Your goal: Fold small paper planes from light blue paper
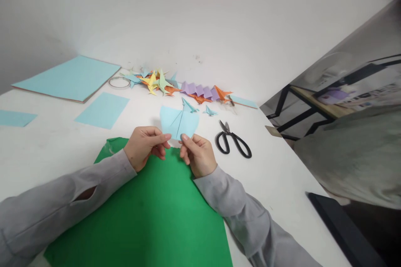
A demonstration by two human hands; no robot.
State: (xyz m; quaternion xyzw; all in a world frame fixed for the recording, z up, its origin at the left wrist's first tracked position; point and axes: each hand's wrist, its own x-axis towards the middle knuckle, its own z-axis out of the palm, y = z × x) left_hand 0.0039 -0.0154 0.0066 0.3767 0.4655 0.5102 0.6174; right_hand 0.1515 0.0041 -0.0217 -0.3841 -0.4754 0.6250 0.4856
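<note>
Both my hands pinch the lower edge of a small light-blue sheet of paper (191,123), which is held up over the table. My left hand (140,146) grips the left lower corner between thumb and fingers. The thumb and fingers of my right hand (202,154) close on the edge farther right. Two thin dark lines run slanting across the sheet; whether they are cuts or creases I cannot tell. Just behind its top edge is a folded blue paper bird (188,106), with a smaller one (209,111) to the right.
Black-handled scissors (233,139) lie right of my hands. A green sheet (150,212) is under my forearms. Blue paper (102,110) and a paper stack (67,77) lie left. Colourful folded paper birds (156,81), a wire coil (119,82) and a purple pleated strip (199,90) line the wall.
</note>
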